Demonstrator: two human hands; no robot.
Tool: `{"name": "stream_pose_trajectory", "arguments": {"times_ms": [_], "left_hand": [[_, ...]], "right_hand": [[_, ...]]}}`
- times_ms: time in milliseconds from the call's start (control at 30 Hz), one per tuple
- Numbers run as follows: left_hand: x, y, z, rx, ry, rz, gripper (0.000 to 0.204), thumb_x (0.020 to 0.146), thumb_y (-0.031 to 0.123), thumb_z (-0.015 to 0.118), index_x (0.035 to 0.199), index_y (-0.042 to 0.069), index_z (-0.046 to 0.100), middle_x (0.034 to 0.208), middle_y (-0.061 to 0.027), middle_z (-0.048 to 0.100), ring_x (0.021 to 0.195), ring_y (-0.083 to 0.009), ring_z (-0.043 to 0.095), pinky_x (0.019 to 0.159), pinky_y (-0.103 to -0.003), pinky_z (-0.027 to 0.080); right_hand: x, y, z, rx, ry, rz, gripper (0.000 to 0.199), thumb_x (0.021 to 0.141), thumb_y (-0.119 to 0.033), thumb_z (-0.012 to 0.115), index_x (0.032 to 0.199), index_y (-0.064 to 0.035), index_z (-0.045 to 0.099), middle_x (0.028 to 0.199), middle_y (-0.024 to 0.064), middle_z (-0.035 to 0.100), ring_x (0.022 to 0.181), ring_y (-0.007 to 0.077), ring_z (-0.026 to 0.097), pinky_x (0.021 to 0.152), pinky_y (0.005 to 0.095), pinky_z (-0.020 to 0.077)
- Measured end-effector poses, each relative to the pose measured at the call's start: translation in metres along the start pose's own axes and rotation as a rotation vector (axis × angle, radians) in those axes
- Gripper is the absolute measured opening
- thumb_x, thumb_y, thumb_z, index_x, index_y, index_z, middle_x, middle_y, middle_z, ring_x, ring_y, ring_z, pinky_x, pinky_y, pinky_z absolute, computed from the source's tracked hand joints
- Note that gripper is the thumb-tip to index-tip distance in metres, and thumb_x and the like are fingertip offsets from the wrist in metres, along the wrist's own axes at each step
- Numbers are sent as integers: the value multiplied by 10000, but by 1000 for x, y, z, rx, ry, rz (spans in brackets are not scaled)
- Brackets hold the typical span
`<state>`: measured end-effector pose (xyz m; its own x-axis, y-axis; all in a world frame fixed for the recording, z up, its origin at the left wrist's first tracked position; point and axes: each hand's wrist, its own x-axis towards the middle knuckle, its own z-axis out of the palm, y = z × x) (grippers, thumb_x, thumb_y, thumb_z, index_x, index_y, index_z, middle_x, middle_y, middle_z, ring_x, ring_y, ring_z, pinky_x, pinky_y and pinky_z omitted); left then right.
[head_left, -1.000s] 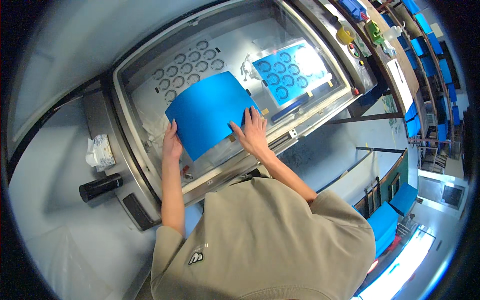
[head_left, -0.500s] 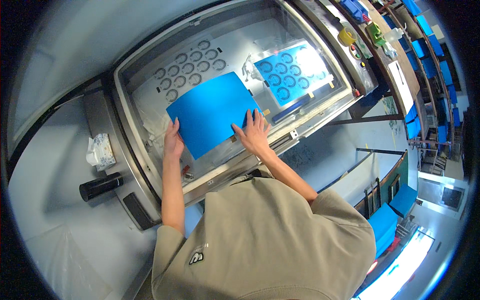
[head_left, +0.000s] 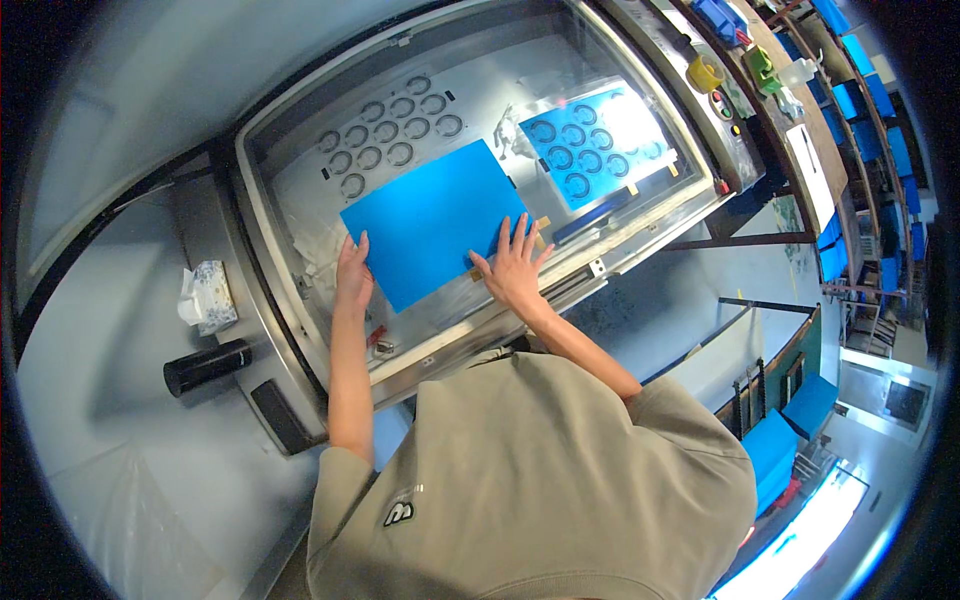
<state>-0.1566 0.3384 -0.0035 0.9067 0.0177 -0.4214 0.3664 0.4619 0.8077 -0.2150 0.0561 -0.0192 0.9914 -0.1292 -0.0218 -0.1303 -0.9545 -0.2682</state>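
Head view: both hands flat on blue sheet (head_left: 435,222).

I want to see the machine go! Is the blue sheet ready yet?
Partly. The plain blue rectangular sheet already lies on the pale machine bed. The left hand and right hand press its near corners. The ring-marked blue sheet lies alongside, untouched.

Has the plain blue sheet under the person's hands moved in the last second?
Yes. The plain blue sheet has slid slightly toward the printed blue sheet, its near corner now further from the machine's front frame.
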Motion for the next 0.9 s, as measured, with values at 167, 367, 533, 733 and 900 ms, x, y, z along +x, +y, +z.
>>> {"name": "stream_pose_trajectory", "arguments": {"times_ms": [167, 367, 533, 733, 900], "left_hand": [[-7, 6, 12, 11, -36, -20, 630, 1039, 192, 545, 1550, 12, 225, 1528, -127, 402, 1371, -250, 443, 1096, -413, 429], [1, -2, -5, 3, -54, 21, 647, 1036, 195, 554, 1552, 13, 210, 1535, -136, 391, 1368, -256, 448, 1099, -414, 428], [-1, -1, 5, -14, -30, -3, 639, 1033, 195, 560, 1543, 11, 223, 1520, -137, 409, 1352, -254, 465, 1088, -409, 441], [2, -2, 0, -15, -54, -10, 640, 1035, 182, 553, 1549, 15, 211, 1523, -139, 406, 1356, -253, 463, 1091, -408, 439], [0, 2, 10, 4, 9, -28, 632, 1037, 174, 546, 1554, 26, 214, 1530, -133, 400, 1367, -246, 451, 1097, -409, 434]], "right_hand": [[-4, 1, -2, -24, -12, -5, 959, 927, -676, 479, 1550, 8, 225, 1603, 311, 139, 1482, 517, 96, 1042, 806, 139], [-5, -8, -9, -37, -2, -32, 938, 910, -689, 487, 1541, -20, 299, 1591, 343, 140, 1462, 554, 113, 980, 848, 158], [-4, -12, -13, -82, 5, -24, 923, 900, -697, 495, 1541, -57, 318, 1579, 364, 138, 1442, 586, 126, 929, 870, 201], [-4, -15, -14, -98, -42, -36, 951, 922, -691, 470, 1562, -31, 228, 1568, 397, 79, 1424, 626, 93, 912, 875, 210], [-3, -15, -13, -102, -41, -34, 956, 919, -695, 472, 1563, -32, 227, 1569, 396, 75, 1420, 631, 90, 908, 877, 213]]}}
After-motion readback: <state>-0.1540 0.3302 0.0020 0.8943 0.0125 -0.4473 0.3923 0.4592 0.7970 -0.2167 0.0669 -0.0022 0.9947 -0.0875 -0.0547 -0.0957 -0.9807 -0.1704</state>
